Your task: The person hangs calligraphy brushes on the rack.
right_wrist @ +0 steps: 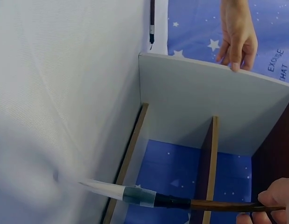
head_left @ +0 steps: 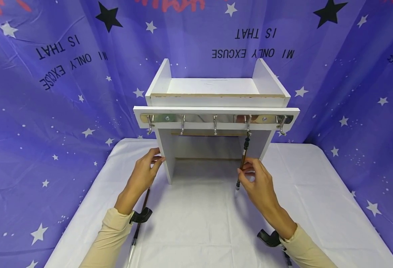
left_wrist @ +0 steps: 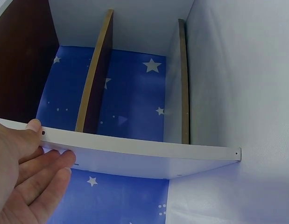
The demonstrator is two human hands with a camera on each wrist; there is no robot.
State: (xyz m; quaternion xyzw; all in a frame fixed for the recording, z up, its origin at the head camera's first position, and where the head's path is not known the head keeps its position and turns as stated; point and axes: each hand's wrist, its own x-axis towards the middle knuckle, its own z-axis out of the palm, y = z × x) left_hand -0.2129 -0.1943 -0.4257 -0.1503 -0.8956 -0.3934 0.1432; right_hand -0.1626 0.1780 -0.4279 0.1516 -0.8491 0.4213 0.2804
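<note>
Pinching a brush (head_left: 245,150) mid-handle, the right hand (head_left: 258,182) has thumb and fingertips closed on it. The brush hangs tip-down from the second hook (head_left: 248,124) from the right on the white rack (head_left: 213,101), which stands toward the far edge of the table (head_left: 203,223). The left hand (head_left: 142,173) grips the front edge of the rack's left panel, thumb on the edge, fingers bent against the outer face. A second brush (head_left: 137,229) lies inside the table's left edge, partly under that arm. Upside-down black lettering on the purple curtain (head_left: 357,93) reads "MI ONLY EXCUSE" and "IS THAT" — printed more than once — and the red scrawl (head_left: 183,4) above is cut off, unreadable.
</note>
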